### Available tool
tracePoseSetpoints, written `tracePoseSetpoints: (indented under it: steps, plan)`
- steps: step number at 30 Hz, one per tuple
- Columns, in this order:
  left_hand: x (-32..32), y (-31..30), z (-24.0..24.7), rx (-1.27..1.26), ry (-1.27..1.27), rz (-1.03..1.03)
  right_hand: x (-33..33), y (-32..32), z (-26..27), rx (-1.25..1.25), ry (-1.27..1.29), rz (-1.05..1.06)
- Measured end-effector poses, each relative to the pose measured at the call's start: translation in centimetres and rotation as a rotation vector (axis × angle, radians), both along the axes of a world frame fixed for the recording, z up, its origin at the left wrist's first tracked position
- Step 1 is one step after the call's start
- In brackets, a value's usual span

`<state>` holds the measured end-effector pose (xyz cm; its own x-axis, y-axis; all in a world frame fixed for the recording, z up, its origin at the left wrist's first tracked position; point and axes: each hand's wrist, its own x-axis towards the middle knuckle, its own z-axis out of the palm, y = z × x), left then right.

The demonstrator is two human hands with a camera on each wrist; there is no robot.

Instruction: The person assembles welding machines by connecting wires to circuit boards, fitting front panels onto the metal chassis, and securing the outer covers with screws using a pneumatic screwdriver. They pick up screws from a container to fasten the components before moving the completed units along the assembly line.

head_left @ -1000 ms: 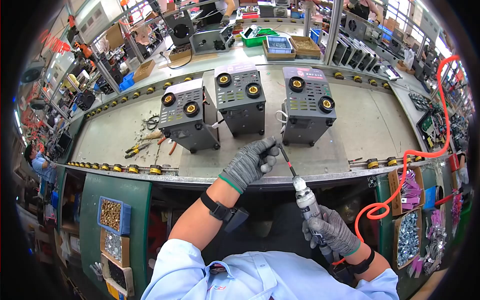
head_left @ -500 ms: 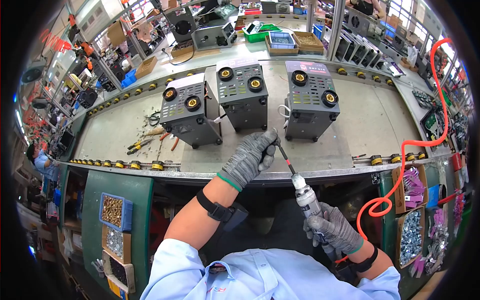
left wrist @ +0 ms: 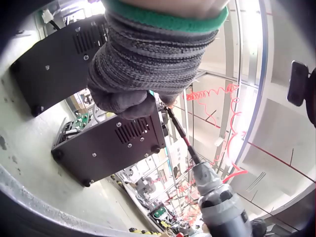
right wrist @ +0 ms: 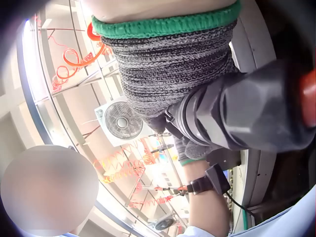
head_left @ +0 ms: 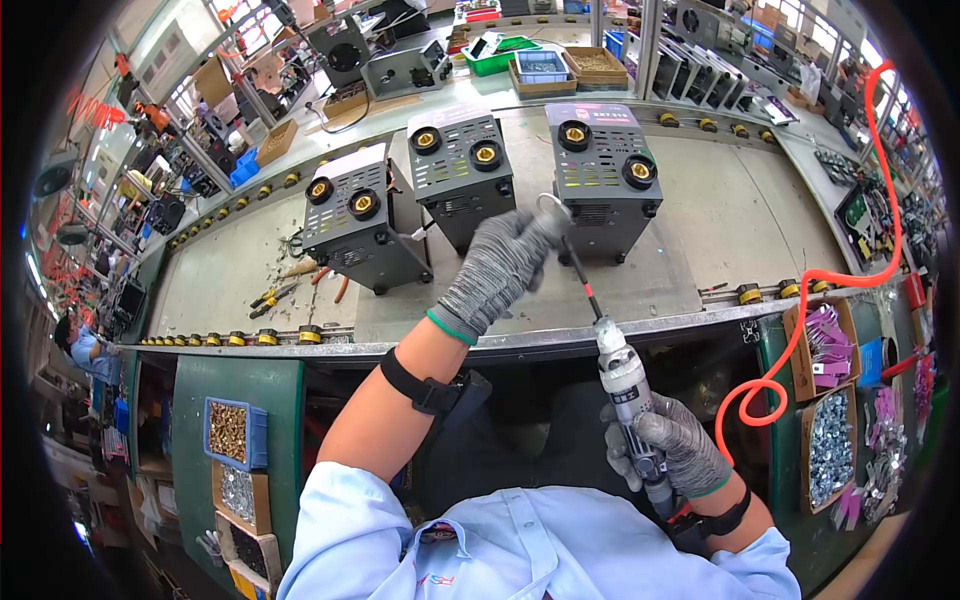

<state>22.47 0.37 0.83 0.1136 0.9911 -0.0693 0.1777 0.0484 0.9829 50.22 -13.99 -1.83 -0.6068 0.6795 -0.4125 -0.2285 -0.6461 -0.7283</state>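
In the head view, my gloved left hand (head_left: 500, 265) has its fingers curled at the tip of a long dark bit (head_left: 584, 278), beside the right-hand grey unit (head_left: 605, 190). The left wrist view shows those fingers (left wrist: 133, 104) around the bit's tip; any small part between them is hidden. My gloved right hand (head_left: 680, 445) grips the body of the powered driver (head_left: 626, 383), which points up and away from me. Two more grey units, the middle one (head_left: 462, 170) and the left one (head_left: 362, 225), stand upright with brass-centred round sockets.
Pliers (head_left: 272, 298) and scraps lie left on the bench (head_left: 220, 290). An orange air hose (head_left: 838, 282) curls at the right. Parts boxes stand low at both sides, including a blue bin (head_left: 258, 435) and a cardboard box (head_left: 850, 440). Rollers line the bench edges.
My left hand has moved forward, up to the right-hand unit's near left side. The driver and its bit have moved up with it, still in my right hand's grip. The head view has shifted slightly.
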Motion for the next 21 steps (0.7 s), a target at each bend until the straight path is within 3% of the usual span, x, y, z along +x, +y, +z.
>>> tracePoseSetpoints:
  steps: [2, 9, 14, 21]
  plan:
    - [0.5, 1.1, -0.6, 0.122, -0.043, 0.171, -0.2, -0.3, -0.2, 0.057, 0.003, -0.042]
    - [1.5, 4.3, -2.2, 0.386, 0.069, 0.031, 0.1, -1.0, 0.1, 0.046, 0.003, -0.121]
    - [3.5, 3.8, -2.0, 0.341, -0.028, -0.045, 0.6, -0.8, 0.2, 0.002, 0.025, -0.124]
    - [2.9, 3.8, -1.6, 0.274, 0.027, -0.066, 2.0, 0.0, -0.1, 0.039, -0.023, -0.087]
